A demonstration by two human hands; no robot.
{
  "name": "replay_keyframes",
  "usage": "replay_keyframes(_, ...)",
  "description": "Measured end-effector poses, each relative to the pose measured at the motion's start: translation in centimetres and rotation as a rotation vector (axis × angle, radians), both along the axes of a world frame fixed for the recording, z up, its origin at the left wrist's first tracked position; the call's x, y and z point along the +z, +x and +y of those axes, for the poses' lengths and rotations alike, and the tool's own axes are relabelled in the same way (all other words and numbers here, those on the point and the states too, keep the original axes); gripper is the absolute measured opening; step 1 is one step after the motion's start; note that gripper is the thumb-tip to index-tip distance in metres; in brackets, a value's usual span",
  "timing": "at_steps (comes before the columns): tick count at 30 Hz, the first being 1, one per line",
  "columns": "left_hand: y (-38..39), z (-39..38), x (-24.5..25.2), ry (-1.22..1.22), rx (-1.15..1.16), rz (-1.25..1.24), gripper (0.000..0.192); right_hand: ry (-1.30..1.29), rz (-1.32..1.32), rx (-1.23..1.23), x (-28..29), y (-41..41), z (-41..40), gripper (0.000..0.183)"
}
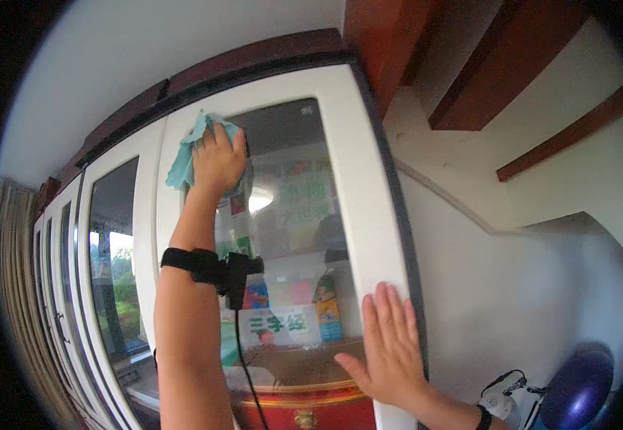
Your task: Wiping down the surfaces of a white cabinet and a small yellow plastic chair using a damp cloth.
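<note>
My left hand (pixel 219 160) is raised to the upper left corner of a glass cabinet door and presses a light blue cloth (pixel 182 164) flat against it. The cloth spreads over the glass edge and the white door frame (pixel 368 177). My right hand (pixel 394 346) lies flat with fingers spread on the right side of that frame, lower down, holding nothing. Behind the glass pane (pixel 290 215) stand books and printed sheets (pixel 284 325). A black strap with a small device (pixel 236 279) sits on my left forearm, its cable hanging down.
More white glass doors (pixel 115 242) run off to the left towards a striped curtain (pixel 16 279). Dark red beams (pixel 483 70) slope overhead at the right. A dark purple ball (pixel 577 392) and a white appliance (pixel 499 406) are at the lower right.
</note>
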State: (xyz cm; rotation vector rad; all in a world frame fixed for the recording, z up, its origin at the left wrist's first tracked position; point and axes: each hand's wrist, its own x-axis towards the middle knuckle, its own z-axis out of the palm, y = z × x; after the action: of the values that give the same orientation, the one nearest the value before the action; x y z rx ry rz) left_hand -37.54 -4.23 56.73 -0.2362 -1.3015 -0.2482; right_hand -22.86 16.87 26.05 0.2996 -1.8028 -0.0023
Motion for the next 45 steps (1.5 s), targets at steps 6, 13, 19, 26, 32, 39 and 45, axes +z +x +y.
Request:
replay_keyframes(6,2.4,7.7,0.3,-0.168,-0.075,0.08,0.055,-0.012,0.026,-0.002,-0.3,0.1,0.3,0.08)
replay_keyframes(13,4.9,10.7,-3.7,-0.479,-0.297,0.245,0.039,-0.002,0.028,0.054,0.0,0.3,0.2,0.078)
replay_keyframes(19,4.6,8.9,-17.3,-0.71,-0.295,0.257,0.017,0.007,0.051,-0.041,-0.1,0.0,0.8,0.076)
replay_keyframes(26,7.6,3.6,-34.9,-0.543,-0.493,-0.369,0.042,-0.001,0.014,0.164,-2.1,2.3,3.2,0.06)
replay_keyframes(32,4.9,-0.4,-27.1,-0.131,-0.054,-0.187,0.049,0.01,-0.238,0.291,-7.5,4.7,2.3,0.061)
replay_keyframes(39,8.2,10.4,-28.4,-0.378,-0.31,-0.215,0.057,-0.161,-0.235,0.301,-10.7,5.7,4.2,0.058)
replay_keyframes(45,8.4,7.7,-49.0,-0.433,-0.46,-0.491,0.061,-0.238,-0.254,0.321,-13.8,6.0,3.1,0.06)
